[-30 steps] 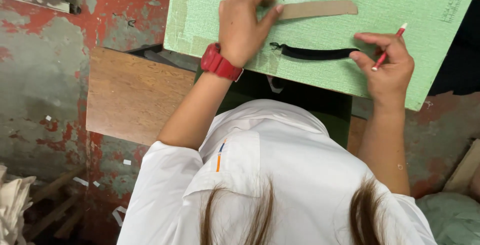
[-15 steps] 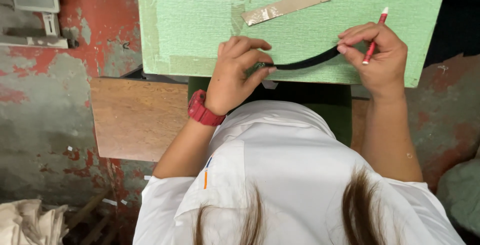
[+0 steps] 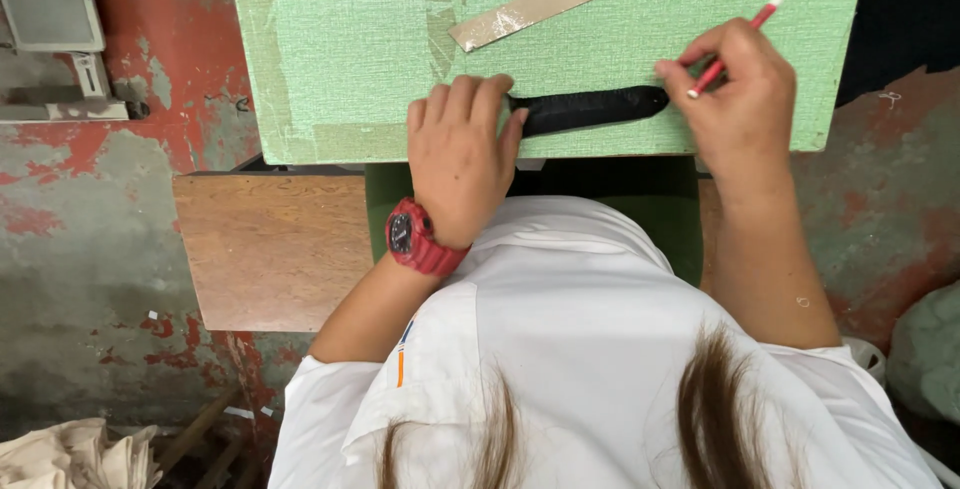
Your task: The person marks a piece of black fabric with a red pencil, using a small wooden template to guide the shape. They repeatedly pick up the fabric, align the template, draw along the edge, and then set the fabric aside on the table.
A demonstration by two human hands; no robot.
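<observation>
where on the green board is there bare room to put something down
The widest bare patch of the green board is its left part, left of the left hand and below-left of the cardboard strip. Another lies between that strip and the right hand. The near edge is crowded: both hands, the black strip, the red pencil.

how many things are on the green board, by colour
black: 1, strip, pressed by the left hand
tan: 1, cardboard strip
red: 1, pencil, held over it in the right hand
total: 3, on the board
</observation>
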